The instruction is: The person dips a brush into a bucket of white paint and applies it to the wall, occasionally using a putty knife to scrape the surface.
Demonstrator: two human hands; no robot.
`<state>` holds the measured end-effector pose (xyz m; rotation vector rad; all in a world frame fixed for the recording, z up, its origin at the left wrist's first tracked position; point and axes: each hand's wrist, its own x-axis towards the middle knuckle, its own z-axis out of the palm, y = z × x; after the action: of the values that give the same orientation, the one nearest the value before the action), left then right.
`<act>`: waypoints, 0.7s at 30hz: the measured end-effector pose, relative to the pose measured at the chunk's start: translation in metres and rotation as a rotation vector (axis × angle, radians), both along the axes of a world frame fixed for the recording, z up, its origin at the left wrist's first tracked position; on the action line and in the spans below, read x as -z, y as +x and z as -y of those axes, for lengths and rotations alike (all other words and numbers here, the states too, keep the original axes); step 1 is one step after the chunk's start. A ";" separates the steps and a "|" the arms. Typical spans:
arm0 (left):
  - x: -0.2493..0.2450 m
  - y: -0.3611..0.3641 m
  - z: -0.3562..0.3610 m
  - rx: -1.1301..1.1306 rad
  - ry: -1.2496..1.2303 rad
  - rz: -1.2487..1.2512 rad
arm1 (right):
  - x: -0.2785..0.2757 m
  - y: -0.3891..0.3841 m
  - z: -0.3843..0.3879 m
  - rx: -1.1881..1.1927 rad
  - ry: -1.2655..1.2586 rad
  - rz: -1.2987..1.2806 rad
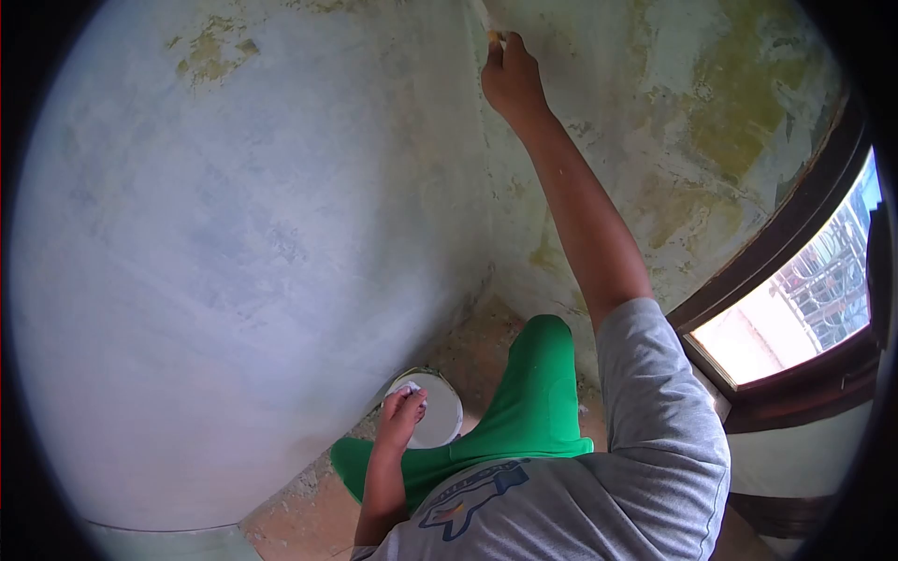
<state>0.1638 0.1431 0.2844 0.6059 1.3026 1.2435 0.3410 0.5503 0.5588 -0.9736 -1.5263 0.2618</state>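
Observation:
My right hand [514, 77] is raised high on an outstretched arm, by the corner where two walls meet. Its fingers are closed round a slim hand tool [493, 35] with a yellowish part and a pale end; its exact kind is too small to make out. The tool's tip is near the corner line [480, 14]. Low down, my left hand [400, 418] is closed on a crumpled white wad [412, 386], perhaps a rag. That hand is over the left side of a round white bucket [438, 411], whose top looks whitish.
A smooth whitish wall [234, 234] rises on the left. The right wall [739, 122] has patchy olive and white areas. A dark-framed window [786, 299] is at the right. My green-clad knee [543, 365] stands above the dusty tiled floor [309, 519], beside the bucket.

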 end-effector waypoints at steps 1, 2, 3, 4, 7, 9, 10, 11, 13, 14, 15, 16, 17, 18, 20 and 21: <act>0.002 -0.001 0.001 -0.006 0.000 0.004 | -0.008 -0.006 -0.005 0.003 0.020 0.004; 0.006 -0.002 0.001 -0.012 0.000 0.004 | -0.011 -0.011 -0.007 0.008 0.040 0.008; 0.007 -0.002 0.002 -0.016 -0.001 0.006 | -0.007 -0.016 -0.012 0.004 0.039 0.014; 0.008 -0.002 0.003 -0.019 -0.002 0.014 | 0.000 -0.022 -0.015 0.030 0.015 0.026; 0.010 -0.003 0.005 0.000 0.012 0.044 | 0.039 -0.034 -0.016 0.086 -0.034 0.043; 0.010 -0.003 0.006 0.005 -0.006 0.045 | 0.079 -0.039 -0.009 0.124 -0.081 0.040; 0.012 -0.005 0.006 0.006 -0.008 0.050 | 0.102 -0.040 -0.005 0.135 -0.106 0.041; 0.014 -0.007 0.008 0.021 -0.015 0.049 | 0.127 -0.042 -0.002 0.140 -0.124 0.050; 0.016 -0.012 0.011 0.037 -0.026 0.050 | 0.179 -0.045 0.007 0.146 -0.228 0.067; 0.016 -0.014 0.013 0.035 -0.017 0.048 | 0.203 -0.046 0.012 0.146 -0.310 0.074; 0.015 -0.016 0.014 0.032 -0.009 0.045 | 0.230 -0.047 0.015 0.145 -0.365 0.077; 0.016 -0.019 0.015 0.031 -0.012 0.047 | 0.254 -0.049 0.017 0.143 -0.420 0.080; 0.016 -0.022 0.017 0.021 -0.008 0.036 | 0.273 -0.050 0.020 0.142 -0.424 0.083; 0.016 -0.024 0.019 0.011 -0.005 0.026 | 0.289 -0.052 0.024 0.146 -0.487 0.063; 0.014 -0.026 0.022 -0.007 -0.015 0.018 | 0.314 -0.053 0.026 0.148 -0.558 0.049; 0.013 -0.025 0.023 -0.021 -0.016 0.006 | 0.325 -0.053 0.027 0.135 -0.575 0.066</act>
<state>0.1384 0.1197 0.2712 0.5783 1.3153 1.2503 0.2877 0.5236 0.2341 -1.5420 -1.4637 0.5965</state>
